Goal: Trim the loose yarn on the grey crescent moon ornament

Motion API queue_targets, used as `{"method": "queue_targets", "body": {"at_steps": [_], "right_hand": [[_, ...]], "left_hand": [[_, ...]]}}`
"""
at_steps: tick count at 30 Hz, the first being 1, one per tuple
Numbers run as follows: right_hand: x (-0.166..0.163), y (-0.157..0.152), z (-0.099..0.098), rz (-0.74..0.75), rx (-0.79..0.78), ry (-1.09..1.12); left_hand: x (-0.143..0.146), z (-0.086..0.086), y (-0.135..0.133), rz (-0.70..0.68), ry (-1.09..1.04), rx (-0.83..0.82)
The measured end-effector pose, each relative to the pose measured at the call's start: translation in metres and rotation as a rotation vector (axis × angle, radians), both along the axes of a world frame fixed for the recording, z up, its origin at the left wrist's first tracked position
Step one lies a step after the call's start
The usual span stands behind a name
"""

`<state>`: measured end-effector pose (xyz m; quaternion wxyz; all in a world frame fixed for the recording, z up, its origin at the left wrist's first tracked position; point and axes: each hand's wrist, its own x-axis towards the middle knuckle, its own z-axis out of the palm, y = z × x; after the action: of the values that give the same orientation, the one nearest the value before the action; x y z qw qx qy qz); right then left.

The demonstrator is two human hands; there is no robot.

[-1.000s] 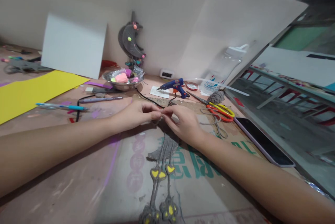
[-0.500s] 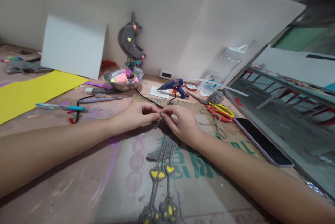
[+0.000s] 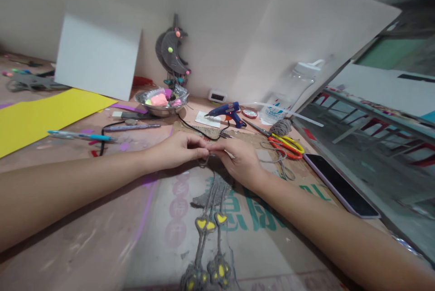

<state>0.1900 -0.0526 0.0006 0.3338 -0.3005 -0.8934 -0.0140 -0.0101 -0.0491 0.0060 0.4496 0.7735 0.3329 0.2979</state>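
My left hand [image 3: 181, 150] and my right hand [image 3: 238, 159] meet at the fingertips above the cardboard. Both pinch a thin grey cord [image 3: 203, 162], whose small loop hangs under the left fingers. Below them lies a grey felt piece [image 3: 205, 196], partly hidden by the right hand. Grey strands run from it toward me, carrying yellow-centred heart shapes [image 3: 210, 224]. At their lower ends are grey flower shapes with yellow petals [image 3: 219, 270].
Behind my hands are a blue glue gun [image 3: 226, 112], a metal bowl [image 3: 159, 109] of coloured clay and a grey moon ornament [image 3: 172, 53]. To the right lie scissors [image 3: 287, 146], a yarn ball [image 3: 281, 126] and a phone [image 3: 340, 184]. Pens [image 3: 81, 137] lie left.
The fingertips have shifted slightly and the right fingers are straighter over the left ones. The cord's loop sits closer under the left fingers. The view has moved a little.
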Motion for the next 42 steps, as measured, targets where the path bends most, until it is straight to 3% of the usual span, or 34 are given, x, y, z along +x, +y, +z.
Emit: {"method": "queue_targets", "body": {"at_steps": [24, 32, 42], "right_hand": [[-0.001, -0.0038, 0.0022, -0.1, -0.051, 0.038], [-0.0021, -0.004, 0.0036, -0.164, -0.103, 0.038], [0.0011, -0.0015, 0.0025, -0.087, -0.17, 0.089]], "left_hand": [[0.0023, -0.0004, 0.0006, 0.011, -0.054, -0.033], [0.0006, 0.0023, -0.0001, 0.033, 0.049, 0.082], [0.0009, 0.002, 0.0013, 0.04, 0.012, 0.02]]}}
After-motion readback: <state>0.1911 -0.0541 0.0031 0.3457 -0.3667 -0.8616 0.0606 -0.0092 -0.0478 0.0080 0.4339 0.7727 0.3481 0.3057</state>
